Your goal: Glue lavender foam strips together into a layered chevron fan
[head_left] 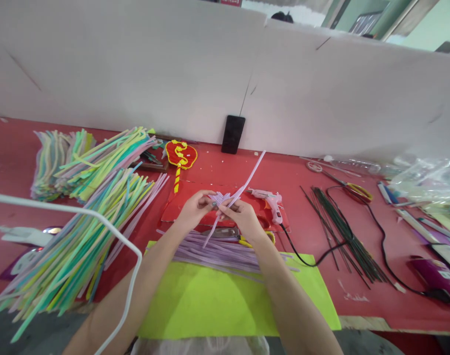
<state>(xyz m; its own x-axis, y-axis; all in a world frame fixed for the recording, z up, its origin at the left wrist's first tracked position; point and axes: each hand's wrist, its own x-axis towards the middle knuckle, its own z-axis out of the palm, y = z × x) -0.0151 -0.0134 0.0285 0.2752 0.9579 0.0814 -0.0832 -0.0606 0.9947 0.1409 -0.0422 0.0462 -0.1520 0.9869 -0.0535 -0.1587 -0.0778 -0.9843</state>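
Between my hands is a small woven piece of lilac pipe cleaners. One long lilac pipe cleaner sticks out of it up to the right, and another end hangs down to the left. My left hand pinches the piece's left side with bent fingers. From the right, my right hand grips it between thumb and fingers. Just below lie a bunch of loose lilac pipe cleaners and yellow-handled scissors, partly hidden by my right wrist.
A pink glue gun lies right of my hands, its black cord running right. Multicoloured pipe cleaners are heaped at left; dark green stems lie at right. A phone leans on the white partition. A white cable crosses my left forearm.
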